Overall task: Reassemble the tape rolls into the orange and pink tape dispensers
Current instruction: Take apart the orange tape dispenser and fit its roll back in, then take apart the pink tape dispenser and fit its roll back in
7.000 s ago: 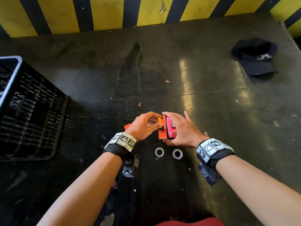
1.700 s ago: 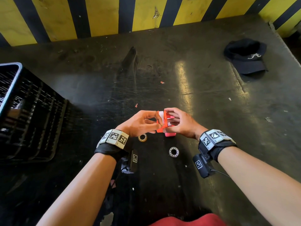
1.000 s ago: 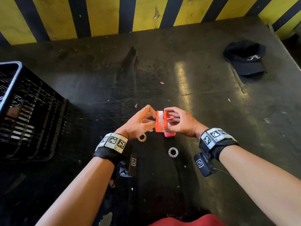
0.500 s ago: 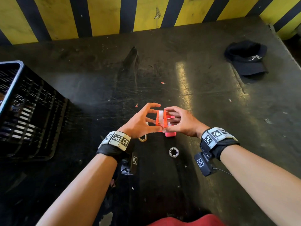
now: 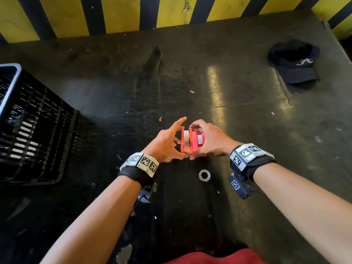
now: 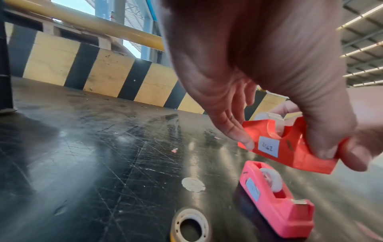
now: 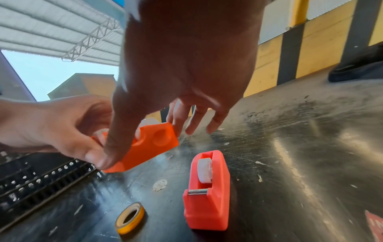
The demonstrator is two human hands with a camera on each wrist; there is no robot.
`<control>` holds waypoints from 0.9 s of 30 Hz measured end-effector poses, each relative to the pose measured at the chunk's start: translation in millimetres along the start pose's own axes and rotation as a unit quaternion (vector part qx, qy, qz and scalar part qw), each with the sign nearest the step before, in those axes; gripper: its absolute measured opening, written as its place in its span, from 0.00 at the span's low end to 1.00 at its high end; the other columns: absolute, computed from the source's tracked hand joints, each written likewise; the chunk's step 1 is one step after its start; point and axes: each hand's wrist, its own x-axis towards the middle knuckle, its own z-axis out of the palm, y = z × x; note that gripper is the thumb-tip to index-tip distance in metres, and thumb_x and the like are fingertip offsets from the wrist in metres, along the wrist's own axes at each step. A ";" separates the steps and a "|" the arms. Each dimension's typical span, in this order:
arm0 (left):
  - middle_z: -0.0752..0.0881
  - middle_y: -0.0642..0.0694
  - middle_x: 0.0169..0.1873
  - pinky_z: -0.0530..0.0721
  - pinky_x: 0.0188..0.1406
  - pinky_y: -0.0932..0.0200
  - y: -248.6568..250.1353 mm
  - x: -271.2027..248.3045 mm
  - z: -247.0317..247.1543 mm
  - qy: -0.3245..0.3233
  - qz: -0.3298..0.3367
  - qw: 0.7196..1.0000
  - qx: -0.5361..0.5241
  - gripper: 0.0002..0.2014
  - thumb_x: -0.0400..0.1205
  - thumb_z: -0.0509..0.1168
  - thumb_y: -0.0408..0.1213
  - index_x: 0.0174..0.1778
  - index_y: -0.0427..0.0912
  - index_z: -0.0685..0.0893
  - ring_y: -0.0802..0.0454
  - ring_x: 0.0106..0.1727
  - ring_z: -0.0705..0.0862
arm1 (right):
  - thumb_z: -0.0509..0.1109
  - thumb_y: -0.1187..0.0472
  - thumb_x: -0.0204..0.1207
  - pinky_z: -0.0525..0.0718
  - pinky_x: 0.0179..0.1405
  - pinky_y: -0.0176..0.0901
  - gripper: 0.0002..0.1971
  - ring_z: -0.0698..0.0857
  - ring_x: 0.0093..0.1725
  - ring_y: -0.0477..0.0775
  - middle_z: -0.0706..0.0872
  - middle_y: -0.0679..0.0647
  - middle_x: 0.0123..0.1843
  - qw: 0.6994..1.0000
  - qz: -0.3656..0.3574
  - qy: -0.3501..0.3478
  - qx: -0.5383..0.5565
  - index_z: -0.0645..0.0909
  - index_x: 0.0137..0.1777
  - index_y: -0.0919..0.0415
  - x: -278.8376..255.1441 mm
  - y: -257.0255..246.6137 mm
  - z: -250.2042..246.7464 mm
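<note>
Both hands hold the orange dispenser (image 5: 185, 143) just above the dark table, a whitish tape roll (image 6: 269, 117) sitting in its slot. My left hand (image 5: 180, 139) pinches it from the left, index finger stretched forward. From the right, my right hand (image 5: 193, 141) grips it, with the thumb on its side in the right wrist view. Close beside it the pink dispenser (image 7: 207, 188) stands on the table with a white roll in it. A loose tape roll (image 5: 204, 175) lies near my right wrist. Another loose roll (image 6: 190, 227) lies under my left wrist.
A black slatted crate (image 5: 28, 130) stands at the left edge. A dark cap (image 5: 293, 63) lies far right. A yellow and black striped wall (image 5: 123, 14) closes the back of the scratched dark table (image 5: 114, 103).
The orange dispenser stays between both hands. My left fingers have shifted along it, the index now pointing forward, and the left hand now hides the roll beneath it in the head view.
</note>
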 end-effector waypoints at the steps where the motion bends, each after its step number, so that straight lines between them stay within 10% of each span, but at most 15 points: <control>1: 0.73 0.42 0.84 0.87 0.65 0.55 -2.1 3.1 0.0 0.002 0.002 1.000 0.010 0.63 0.68 0.86 0.36 0.91 0.56 0.48 0.54 0.61 0.87 | 0.93 0.39 0.49 0.72 0.78 0.59 0.57 0.78 0.76 0.56 0.83 0.51 0.74 1.000 -0.003 0.002 -0.031 0.68 0.77 0.48 4.6 0.1 0.6; 7: 0.76 0.40 0.81 0.79 0.78 0.42 -18.6 24.1 2.0 0.010 -0.005 0.999 0.048 0.65 0.66 0.87 0.39 0.90 0.57 0.48 0.48 0.70 0.87 | 0.90 0.35 0.53 0.37 0.87 0.77 0.56 0.75 0.83 0.56 0.79 0.51 0.80 0.992 0.008 -0.009 -0.126 0.65 0.78 0.50 33.9 3.5 10.8; 27: 0.69 0.39 0.83 0.79 0.78 0.39 -56.5 51.2 45.9 0.037 -0.029 0.993 0.107 0.64 0.67 0.86 0.40 0.91 0.49 0.48 0.36 0.79 0.77 | 0.88 0.38 0.60 0.31 0.82 0.83 0.63 0.55 0.92 0.62 0.67 0.55 0.89 0.971 0.007 -0.009 -0.239 0.52 0.87 0.53 55.8 23.9 47.9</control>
